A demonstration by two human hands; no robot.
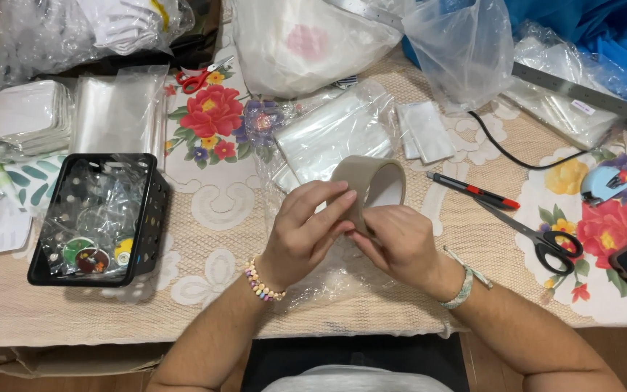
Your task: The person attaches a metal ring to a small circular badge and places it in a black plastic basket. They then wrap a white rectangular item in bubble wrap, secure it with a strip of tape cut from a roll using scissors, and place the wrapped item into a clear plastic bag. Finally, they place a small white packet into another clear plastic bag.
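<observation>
Beige tape roll (371, 185), upright, betw. hands

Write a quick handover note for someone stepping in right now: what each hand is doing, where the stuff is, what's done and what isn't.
Left hand: fingers on the near edge of the tape roll.
Right hand: gripping the same roll from the other side, thumb at its edge.
Roll is held above the table, over crumpled clear plastic bags.
Nearby: black scissors and a red-and-black cutter to the right, black basket of small items to the left.
Done: roll picked up.
Left: no tape strip visibly pulled free yet.
</observation>
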